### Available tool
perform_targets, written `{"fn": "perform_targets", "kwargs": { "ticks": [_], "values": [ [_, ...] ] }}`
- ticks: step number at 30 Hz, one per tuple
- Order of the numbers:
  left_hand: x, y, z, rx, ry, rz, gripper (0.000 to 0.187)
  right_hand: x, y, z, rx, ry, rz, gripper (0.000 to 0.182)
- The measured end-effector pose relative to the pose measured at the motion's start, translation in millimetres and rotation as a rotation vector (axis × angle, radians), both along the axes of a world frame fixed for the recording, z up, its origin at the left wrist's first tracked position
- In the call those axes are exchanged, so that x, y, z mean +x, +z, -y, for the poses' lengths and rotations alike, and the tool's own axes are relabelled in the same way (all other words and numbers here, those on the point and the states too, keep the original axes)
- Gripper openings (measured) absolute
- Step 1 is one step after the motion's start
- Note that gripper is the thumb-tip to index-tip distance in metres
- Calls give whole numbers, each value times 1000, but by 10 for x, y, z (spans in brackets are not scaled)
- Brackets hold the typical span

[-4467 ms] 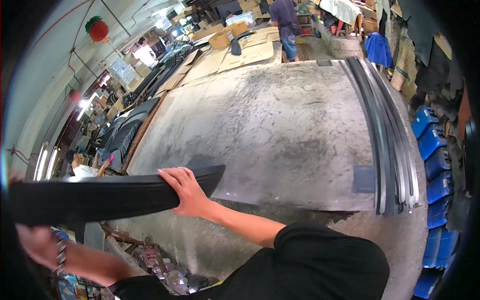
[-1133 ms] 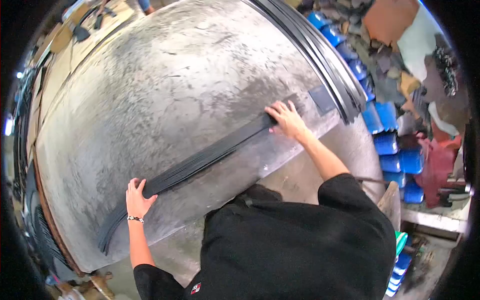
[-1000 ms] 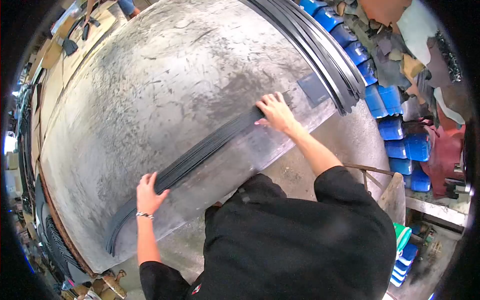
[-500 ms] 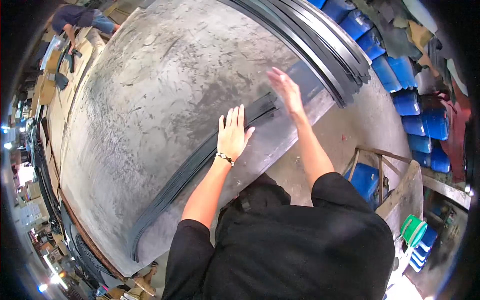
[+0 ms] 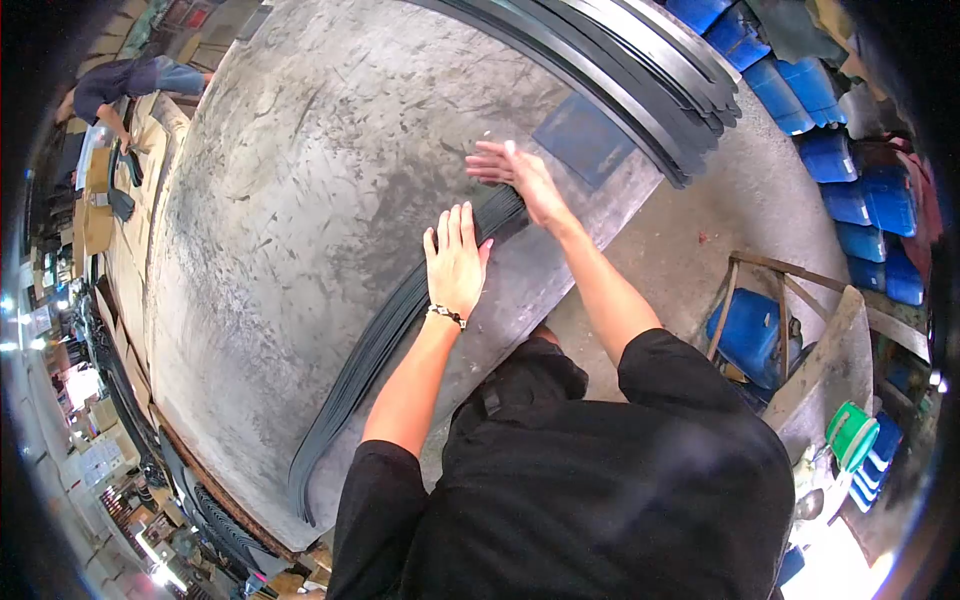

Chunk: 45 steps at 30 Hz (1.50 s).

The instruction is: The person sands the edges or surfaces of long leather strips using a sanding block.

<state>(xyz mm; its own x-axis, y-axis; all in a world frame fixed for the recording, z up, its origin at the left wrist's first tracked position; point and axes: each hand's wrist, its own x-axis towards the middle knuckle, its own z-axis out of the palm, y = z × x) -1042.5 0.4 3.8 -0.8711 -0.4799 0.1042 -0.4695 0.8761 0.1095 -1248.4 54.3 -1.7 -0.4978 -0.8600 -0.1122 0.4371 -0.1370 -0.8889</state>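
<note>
A long bundle of thin dark strips (image 5: 375, 345) lies curved along the near edge of the grey table (image 5: 270, 250). My left hand (image 5: 458, 262) rests flat on the bundle near its upper end, fingers outstretched, a beaded bracelet on the wrist. At the bundle's upper end is my right hand (image 5: 522, 182), its palm against the strip ends and its fingers stretched out to the left. Beyond it a flat blue-grey square (image 5: 585, 138) lies on the table.
Larger stacks of dark strips (image 5: 620, 75) lie at the table's far right. Blue containers (image 5: 790, 95) line the right side. A wooden frame (image 5: 790, 270) and green bucket (image 5: 852, 436) stand at lower right. Another person (image 5: 130, 85) bends over cardboard at upper left.
My right hand has moved left and onto the end of the bundle. The strip ends look more even, and more of the blue-grey square shows. The view has shifted slightly.
</note>
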Motion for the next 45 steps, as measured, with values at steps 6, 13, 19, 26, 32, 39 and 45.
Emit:
{"fn": "perform_targets", "kwargs": {
  "ticks": [6,13,19,26,32,39,45],
  "values": [
    [61,120,76,135,1,-135,80,-4,352,-218,136,70,-884,52],
    [1040,526,306,255,134,-47,102,161,294,-406,92,366,-1710,76],
    [1577,312,316,286,236,-37,74,211,299,-433,108,390,-1742,73],
    [1450,450,217,289,185,-93,76,250,520,-839,202,335,-1639,71],
    [1417,273,111,278,276,-127,81,337,381,-899,327,288,-1659,76],
    [1357,304,167,213,256,-200,73,336,499,-766,295,291,-1612,70],
    [1382,123,125,229,368,-261,79,355,338,-717,331,245,-1649,74]
  ]
}}
